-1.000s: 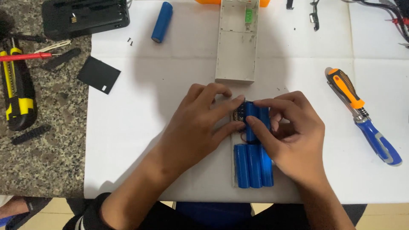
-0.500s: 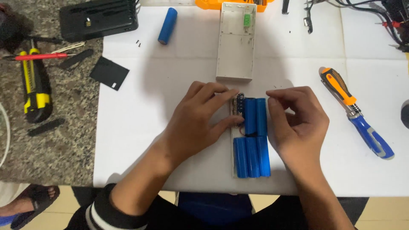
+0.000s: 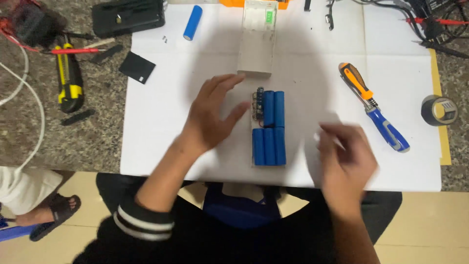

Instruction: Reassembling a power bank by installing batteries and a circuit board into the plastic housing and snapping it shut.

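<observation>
Nearest me, my right hand [image 3: 344,156] is motion-blurred over the white paper sheet [image 3: 161,122], holding nothing; I cannot tell how its fingers are set. My left hand [image 3: 212,117] lies flat, fingers spread and empty, just left of the blue battery pack [image 3: 268,129]. The pack rests on the sheet between both hands, untouched. Farther right lies an orange-and-blue screwdriver [image 3: 373,107]. Beyond the pack sits a white plastic case [image 3: 256,41], with a loose blue cell [image 3: 192,22] to its left.
</observation>
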